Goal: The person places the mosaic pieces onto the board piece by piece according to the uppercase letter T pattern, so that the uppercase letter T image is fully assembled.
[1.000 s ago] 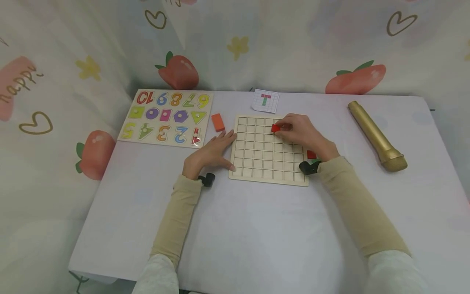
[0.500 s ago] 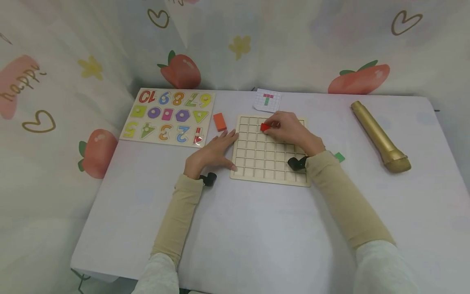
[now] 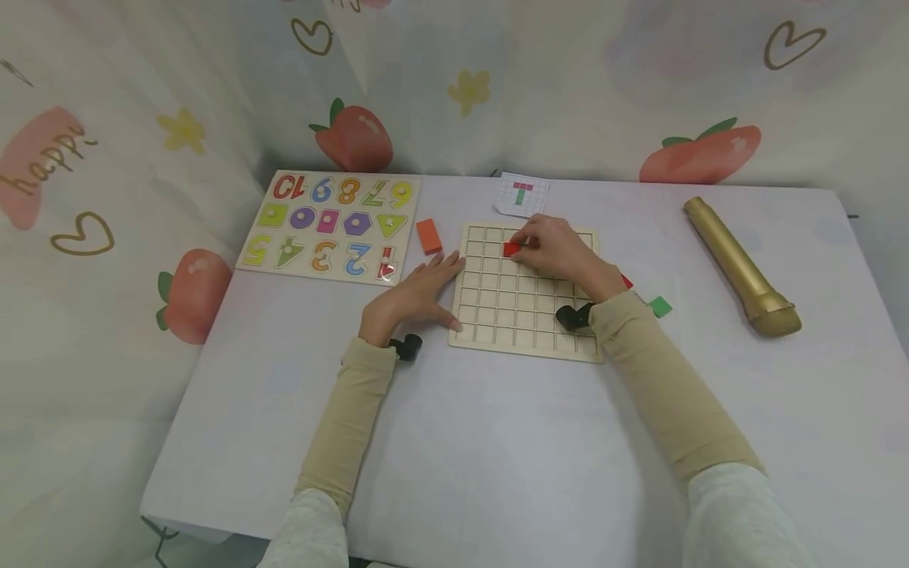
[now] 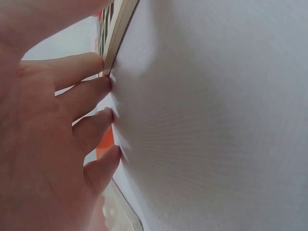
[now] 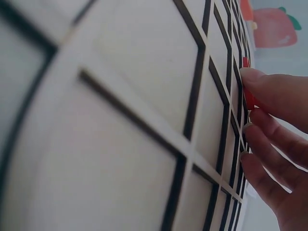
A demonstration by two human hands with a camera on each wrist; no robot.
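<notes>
board (image 3: 497, 317) touches splayed left hand (image 3: 414, 298) while right hand (image 3: 557, 248) pinches red block (image 3: 510, 250).

This looks like a curtained-off play corner, though whether in a home or a studio cannot be told. Pale curtains (image 3: 568, 102) printed with red fruit (image 3: 355, 138), hearts (image 3: 312, 37) and yellow flowers (image 3: 470, 92) hang along the far and left sides. The white-covered bench (image 3: 497, 457) carries a number-and-shape puzzle (image 3: 331, 225) at far left and a gridded wooden board (image 3: 507, 315).

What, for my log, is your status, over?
Left hand touches board. Right hand pinches red tile, seating unclear. No obstruction visible.
</notes>
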